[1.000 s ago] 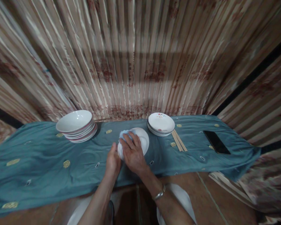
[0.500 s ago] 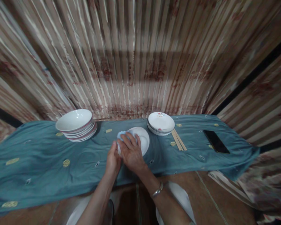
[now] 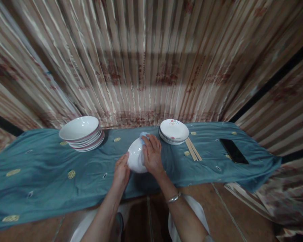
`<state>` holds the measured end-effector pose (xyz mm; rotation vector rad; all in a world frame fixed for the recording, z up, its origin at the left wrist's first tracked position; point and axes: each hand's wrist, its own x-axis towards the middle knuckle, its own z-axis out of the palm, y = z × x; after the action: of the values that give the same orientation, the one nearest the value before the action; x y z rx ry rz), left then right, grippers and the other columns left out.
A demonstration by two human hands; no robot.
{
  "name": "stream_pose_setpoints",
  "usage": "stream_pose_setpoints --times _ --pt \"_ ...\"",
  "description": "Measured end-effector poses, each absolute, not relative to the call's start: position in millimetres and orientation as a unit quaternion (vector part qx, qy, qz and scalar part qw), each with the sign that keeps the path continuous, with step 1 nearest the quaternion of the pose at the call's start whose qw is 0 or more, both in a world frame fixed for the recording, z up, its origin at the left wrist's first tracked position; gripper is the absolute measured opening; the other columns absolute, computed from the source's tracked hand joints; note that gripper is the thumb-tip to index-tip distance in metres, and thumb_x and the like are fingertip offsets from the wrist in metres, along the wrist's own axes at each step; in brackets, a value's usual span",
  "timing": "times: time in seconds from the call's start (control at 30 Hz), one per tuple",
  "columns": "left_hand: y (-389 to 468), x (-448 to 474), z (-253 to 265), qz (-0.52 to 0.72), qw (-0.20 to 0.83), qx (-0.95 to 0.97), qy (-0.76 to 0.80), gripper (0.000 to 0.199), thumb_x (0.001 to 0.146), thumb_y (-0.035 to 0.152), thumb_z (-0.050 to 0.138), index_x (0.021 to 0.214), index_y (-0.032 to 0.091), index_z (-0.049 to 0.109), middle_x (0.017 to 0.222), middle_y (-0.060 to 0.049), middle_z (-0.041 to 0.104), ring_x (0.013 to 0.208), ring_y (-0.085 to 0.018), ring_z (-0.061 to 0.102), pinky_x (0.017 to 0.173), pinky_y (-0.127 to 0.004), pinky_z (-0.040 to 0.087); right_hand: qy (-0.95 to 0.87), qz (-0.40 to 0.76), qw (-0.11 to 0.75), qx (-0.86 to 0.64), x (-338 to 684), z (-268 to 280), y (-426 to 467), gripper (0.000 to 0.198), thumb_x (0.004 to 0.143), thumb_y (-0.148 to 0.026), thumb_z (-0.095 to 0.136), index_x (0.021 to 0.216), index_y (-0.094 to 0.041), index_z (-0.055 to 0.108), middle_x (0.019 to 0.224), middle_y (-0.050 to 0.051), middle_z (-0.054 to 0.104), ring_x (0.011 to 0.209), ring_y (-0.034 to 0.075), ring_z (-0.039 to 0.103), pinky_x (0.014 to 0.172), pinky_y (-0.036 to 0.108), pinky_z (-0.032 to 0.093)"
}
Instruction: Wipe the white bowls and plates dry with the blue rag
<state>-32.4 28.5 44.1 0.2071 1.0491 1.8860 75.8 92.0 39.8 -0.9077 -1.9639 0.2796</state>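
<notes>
My left hand (image 3: 121, 173) grips the near rim of a white bowl (image 3: 136, 158), tilted up on edge over the teal cloth (image 3: 40, 171) on the tabletop. My right hand (image 3: 153, 156) is pressed flat on it — fingers closed over a pale blue rag (image 3: 143, 135) at the top rim. Just beyond right: small bowl stack (image 3: 173, 131), chopsticks (image 3: 193, 150), dark phone (image 3: 233, 151). Far left — bigger bowl stack (image 3: 81, 133).

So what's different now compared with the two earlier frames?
The white bowl has been tipped up, its underside now facing the camera, held at its rim by the left hand. The right hand and its blue cloth have shifted to the bowl's right side. Both bowl stacks, chopsticks and phone stayed put.
</notes>
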Motion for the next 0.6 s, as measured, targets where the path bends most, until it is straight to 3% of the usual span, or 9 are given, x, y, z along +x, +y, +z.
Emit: stream_pose_setpoints --times 0.23,0.5,0.6 --pt "28.2 -39.5 37.3 0.762 0.476 0.07 0.433 0.039 0.05 0.032 0.087 0.076 0.007 0.072 0.074 -0.013 0.074 0.087 -0.03 0.07 0.081 -0.036 0.055 -0.767 0.156 0.494 -0.378 83.1 22.4 103.8 0.044 0.099 -0.029 0.027 0.138 -0.017 0.044 0.138 0.014 0.048 0.133 0.021 0.037 0.112 0.047 0.031" --pt "31.0 -48.8 22.7 0.763 0.47 0.038 0.441 0.021 0.068 0.025 0.076 0.079 0.008 0.072 0.073 -0.008 0.074 0.074 -0.022 0.07 0.075 -0.031 0.057 -0.732 0.195 0.506 -0.413 84.6 -9.7 112.8 0.047 0.099 -0.032 0.026 0.139 -0.014 0.043 0.138 0.016 0.05 0.133 0.024 0.04 0.11 0.052 0.035" --pt "31.9 -49.5 21.4 0.767 0.471 0.027 0.434 0.017 0.075 0.022 0.069 0.083 0.008 0.072 0.078 -0.009 0.075 0.079 -0.022 0.07 0.079 -0.032 0.057 -0.718 0.212 0.512 -0.421 85.5 -20.0 114.8 0.048 0.098 -0.033 0.027 0.138 -0.013 0.044 0.138 0.016 0.051 0.132 0.023 0.043 0.111 0.05 0.035"
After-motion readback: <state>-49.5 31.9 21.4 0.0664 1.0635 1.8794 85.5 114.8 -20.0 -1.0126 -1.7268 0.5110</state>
